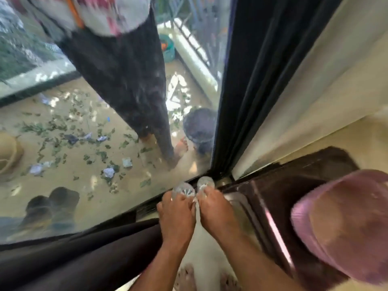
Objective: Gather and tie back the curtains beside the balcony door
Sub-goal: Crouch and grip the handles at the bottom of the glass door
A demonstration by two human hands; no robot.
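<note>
Both hands out front, side by side, nearly touching. Left hand (176,215) pinches a clear faceted knob (183,191); right hand (216,208) pinches a second clear knob (205,183), fingers curled on each. What the knobs attach to: can't tell. Dark curtain (247,80) hangs bunched in folds just right of the balcony door glass (84,143), running down to the hands. More dark fabric (84,255) lies along the door's lower edge, left of the arms. Leaf litter (69,135) on the balcony floor outside. Pink cushion (344,223) at right.
</note>
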